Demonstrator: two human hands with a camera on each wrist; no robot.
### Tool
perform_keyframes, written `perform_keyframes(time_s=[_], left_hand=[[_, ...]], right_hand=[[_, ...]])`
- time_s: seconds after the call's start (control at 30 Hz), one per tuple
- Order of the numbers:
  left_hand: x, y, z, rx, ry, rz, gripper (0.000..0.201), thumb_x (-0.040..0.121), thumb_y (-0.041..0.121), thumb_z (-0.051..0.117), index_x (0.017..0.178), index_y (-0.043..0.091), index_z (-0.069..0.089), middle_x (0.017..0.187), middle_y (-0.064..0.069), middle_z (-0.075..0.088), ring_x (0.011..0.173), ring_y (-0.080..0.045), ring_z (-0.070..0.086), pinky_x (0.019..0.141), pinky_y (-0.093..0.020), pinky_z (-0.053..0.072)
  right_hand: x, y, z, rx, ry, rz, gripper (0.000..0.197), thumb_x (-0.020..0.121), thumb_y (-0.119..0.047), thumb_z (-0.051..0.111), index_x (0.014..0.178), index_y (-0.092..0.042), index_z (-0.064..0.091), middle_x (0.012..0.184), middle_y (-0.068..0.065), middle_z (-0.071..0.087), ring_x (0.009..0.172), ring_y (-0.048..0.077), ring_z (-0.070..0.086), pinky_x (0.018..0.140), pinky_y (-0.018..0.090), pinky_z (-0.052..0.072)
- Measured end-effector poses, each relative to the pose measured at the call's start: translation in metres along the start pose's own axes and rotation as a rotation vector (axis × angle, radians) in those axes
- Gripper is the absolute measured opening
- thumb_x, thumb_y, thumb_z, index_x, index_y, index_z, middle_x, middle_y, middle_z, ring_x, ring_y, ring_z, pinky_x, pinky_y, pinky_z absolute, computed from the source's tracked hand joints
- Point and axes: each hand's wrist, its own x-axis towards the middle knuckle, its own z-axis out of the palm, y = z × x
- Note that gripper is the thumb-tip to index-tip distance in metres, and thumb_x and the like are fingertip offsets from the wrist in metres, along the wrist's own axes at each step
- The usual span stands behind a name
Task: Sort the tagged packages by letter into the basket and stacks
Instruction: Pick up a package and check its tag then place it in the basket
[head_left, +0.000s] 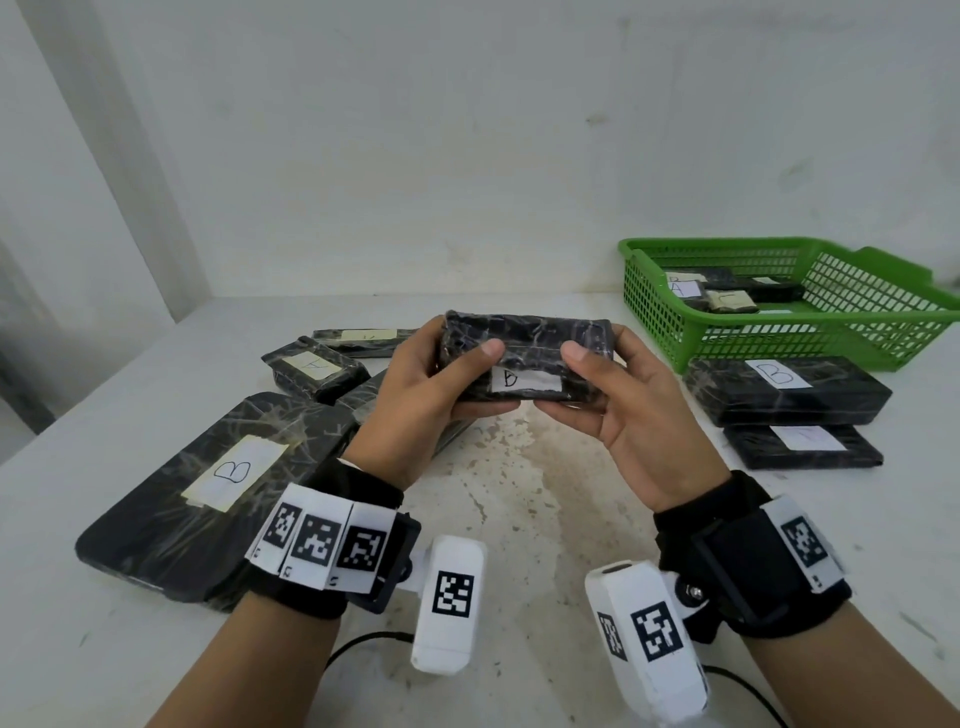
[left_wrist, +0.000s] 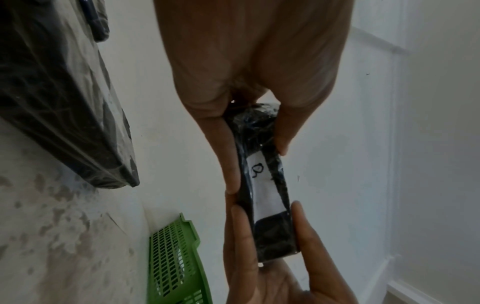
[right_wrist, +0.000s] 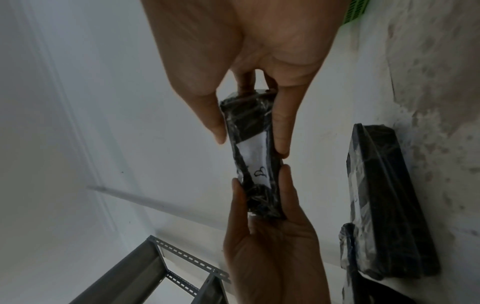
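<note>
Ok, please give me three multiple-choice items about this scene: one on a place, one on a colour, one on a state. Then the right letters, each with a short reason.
1. Where does the plastic lattice basket stand on the white table?
A. far right
B. near left
C. centre front

2. What colour is that basket?
A. red
B. green
C. blue

3. How is the small black plastic-wrapped package with a white "B" tag held?
A. lying free on the table
B. by the left hand alone
C. by both hands, off the table

Answers:
1 A: in the head view it stands at the far right, behind a black wrapped package tagged "B".
2 B: its lattice walls are bright green.
3 C: the left hand and the right hand each grip one end.
</note>
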Motion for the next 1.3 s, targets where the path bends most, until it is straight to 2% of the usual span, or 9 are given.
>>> perform_keyframes(time_s=[0.17, 0.27, 0.4, 0.57, 0.67, 0.77, 1.03, 1.17, 1.3], left_hand=[[-0.0003, 0.0002, 0.0005, -0.044, 0.003, -0.014, 0.031, 0.089, 0.020, 0.068, 0.113, 0.005, 0.057, 0.117, -0.017, 0.068, 0.107, -0.031, 0.068, 0.076, -0.037, 0.062], [0.0006, -0.0006, 0.0012, -0.040, 0.021, -0.037, 0.029, 0.100, 0.020, 0.053, 0.122, 0.000, 0.053, 0.129, -0.020, 0.061, 0.115, -0.032, 0.064, 0.078, -0.040, 0.062], [0.0024, -0.0038, 0.0018, 0.029, 0.070, -0.045, 0.039, 0.104, 0.011, 0.042, 0.139, -0.006, 0.038, 0.127, -0.015, 0.060, 0.100, -0.020, 0.071, 0.078, -0.042, 0.062], [0.0015, -0.0043, 0.0032, 0.010, 0.068, -0.054, 0.018, 0.103, 0.012, 0.046, 0.118, 0.004, 0.051, 0.120, -0.011, 0.064, 0.102, -0.020, 0.070, 0.075, -0.038, 0.062], [0.0006, -0.0040, 0.0034, 0.019, 0.069, -0.051, 0.023, 0.101, 0.018, 0.049, 0.121, 0.007, 0.053, 0.123, -0.011, 0.064, 0.111, -0.025, 0.067, 0.074, -0.035, 0.061], [-0.0006, -0.0053, 0.0057, 0.066, 0.061, -0.021, 0.014, 0.103, 0.013, 0.045, 0.113, 0.008, 0.054, 0.111, -0.006, 0.068, 0.098, -0.018, 0.071, 0.072, -0.035, 0.062], [-0.0009, -0.0048, 0.0060, 0.066, 0.028, -0.035, 0.012, 0.100, 0.012, 0.050, 0.111, 0.010, 0.056, 0.111, -0.009, 0.068, 0.102, -0.024, 0.070, 0.075, -0.037, 0.062], [0.0018, -0.0076, 0.0046, 0.057, 0.068, -0.055, 0.036, 0.101, 0.011, 0.049, 0.135, 0.002, 0.044, 0.130, -0.015, 0.060, 0.112, -0.028, 0.066, 0.077, -0.042, 0.062], [0.0026, -0.0093, 0.0054, 0.064, 0.070, -0.058, 0.021, 0.101, 0.011, 0.052, 0.120, 0.003, 0.051, 0.126, -0.025, 0.059, 0.115, -0.039, 0.062, 0.076, -0.041, 0.062]], right_hand=[[0.0009, -0.0006, -0.0014, -0.014, 0.010, -0.038, 0.018, 0.085, -0.007, 0.064, 0.101, -0.013, 0.059, 0.094, -0.001, 0.073, 0.094, 0.018, 0.071, 0.073, 0.031, 0.060], [0.0008, -0.0021, -0.0021, -0.016, -0.012, -0.036, 0.023, 0.077, -0.014, 0.067, 0.099, -0.015, 0.060, 0.098, 0.002, 0.072, 0.096, 0.019, 0.071, 0.073, 0.031, 0.060], [0.0000, 0.0024, -0.0012, -0.084, -0.008, -0.042, 0.031, 0.071, -0.020, 0.073, 0.098, -0.015, 0.058, 0.106, 0.009, 0.067, 0.094, 0.019, 0.072, 0.073, 0.029, 0.060], [0.0019, 0.0044, -0.0041, -0.101, 0.012, -0.046, 0.020, 0.086, 0.001, 0.066, 0.094, -0.014, 0.057, 0.107, 0.014, 0.064, 0.090, 0.020, 0.072, 0.072, 0.030, 0.060], [0.0013, 0.0031, -0.0034, -0.087, 0.003, -0.043, 0.018, 0.084, -0.005, 0.068, 0.095, -0.015, 0.057, 0.106, 0.010, 0.066, 0.091, 0.019, 0.072, 0.072, 0.030, 0.060], [0.0005, 0.0035, -0.0022, -0.085, 0.017, -0.046, 0.021, 0.076, -0.020, 0.072, 0.090, -0.016, 0.057, 0.101, 0.006, 0.068, 0.093, 0.018, 0.071, 0.071, 0.031, 0.060], [0.0018, 0.0023, -0.0052, -0.094, 0.040, -0.058, 0.012, 0.089, -0.010, 0.064, 0.084, -0.015, 0.054, 0.089, 0.001, 0.070, 0.090, 0.019, 0.071, 0.068, 0.031, 0.061], [0.0012, 0.0009, -0.0052, -0.088, 0.002, -0.038, 0.018, 0.080, -0.028, 0.066, 0.087, -0.016, 0.054, 0.088, -0.004, 0.070, 0.092, 0.016, 0.070, 0.071, 0.032, 0.061], [0.0012, 0.0020, -0.0056, -0.098, 0.030, -0.071, 0.011, 0.093, -0.016, 0.058, 0.084, -0.014, 0.053, 0.085, -0.002, 0.070, 0.090, 0.019, 0.071, 0.070, 0.035, 0.062]])
